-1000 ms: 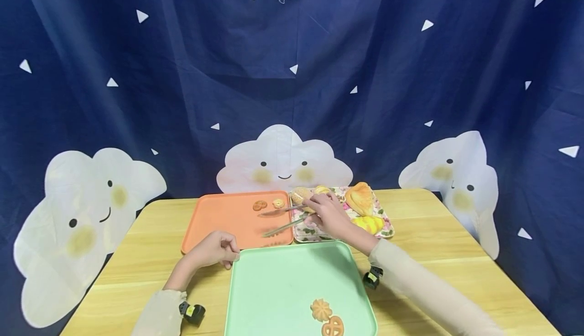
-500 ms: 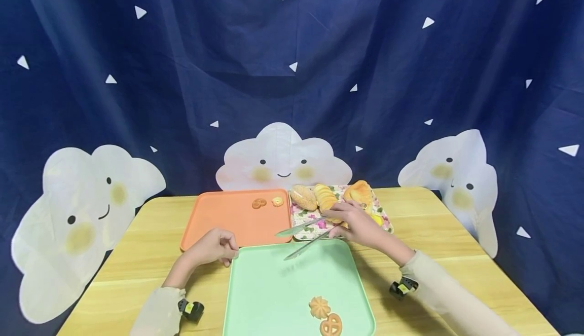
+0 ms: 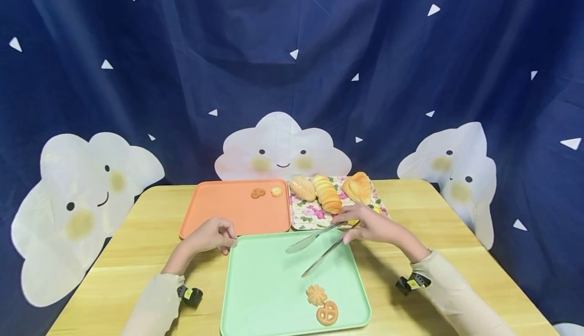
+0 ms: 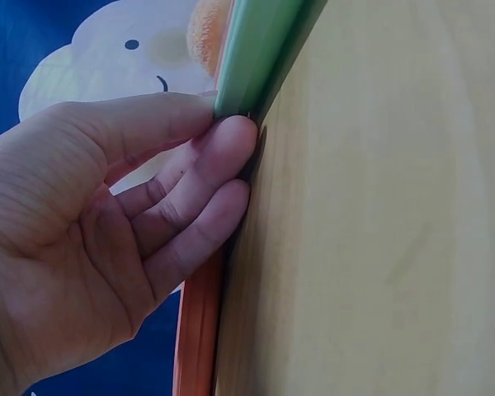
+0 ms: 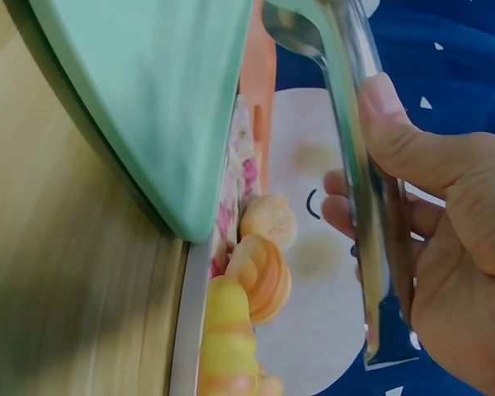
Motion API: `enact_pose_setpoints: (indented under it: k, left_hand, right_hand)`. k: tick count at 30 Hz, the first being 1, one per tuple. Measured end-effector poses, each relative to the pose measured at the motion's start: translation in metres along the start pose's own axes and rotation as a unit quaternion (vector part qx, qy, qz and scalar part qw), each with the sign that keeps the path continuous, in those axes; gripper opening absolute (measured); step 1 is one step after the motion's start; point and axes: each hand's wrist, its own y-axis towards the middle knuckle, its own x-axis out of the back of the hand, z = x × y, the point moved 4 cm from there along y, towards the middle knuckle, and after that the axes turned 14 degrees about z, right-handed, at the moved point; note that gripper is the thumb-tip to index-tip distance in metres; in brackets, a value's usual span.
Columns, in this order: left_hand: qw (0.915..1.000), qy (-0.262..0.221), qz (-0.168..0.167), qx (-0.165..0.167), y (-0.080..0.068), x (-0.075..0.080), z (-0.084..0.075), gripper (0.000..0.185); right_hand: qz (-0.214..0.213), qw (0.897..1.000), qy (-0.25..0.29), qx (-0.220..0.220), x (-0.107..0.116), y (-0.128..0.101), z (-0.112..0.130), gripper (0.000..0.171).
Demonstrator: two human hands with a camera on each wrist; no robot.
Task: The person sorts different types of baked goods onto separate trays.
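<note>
My left hand pinches the far left corner of a light green tray. In the left wrist view its thumb lies on the rim, with fingertips at the tray's underside. My right hand holds metal tongs above that tray, their two arms spread and nothing between the tips. In the right wrist view the thumb lies along one side of the tongs, fingers on the other. A flower-shaped cookie and a pretzel cookie lie near the tray's front right corner, close to the tong tips.
Behind sits an orange tray with a small pretzel and a round cookie. Beside it, a floral tray carries a seeded bun, a striped roll, a folded pastry and a yellow bread partly hidden by my right hand.
My right hand has drawn the tongs back from between the orange and floral trays, toward me and over the green tray. My left hand keeps its place at the tray corner.
</note>
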Motion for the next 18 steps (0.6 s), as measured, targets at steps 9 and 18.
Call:
enact_pose_setpoints:
  k: [9,18]
  left_hand:
    - [0.9999,-0.004,-0.007,0.009,-0.0016,0.0016,-0.0040,0.009]
    - [0.9999,-0.004,-0.013,0.001,-0.0006,0.0001,-0.0061,0.008]
  right_hand:
    - [0.054,0.995,0.043,0.072,-0.0070,-0.0018,0.0025,0.048]
    - [0.090,0.993,0.064,0.048,-0.0081,-0.0040,0.0042,0.048]
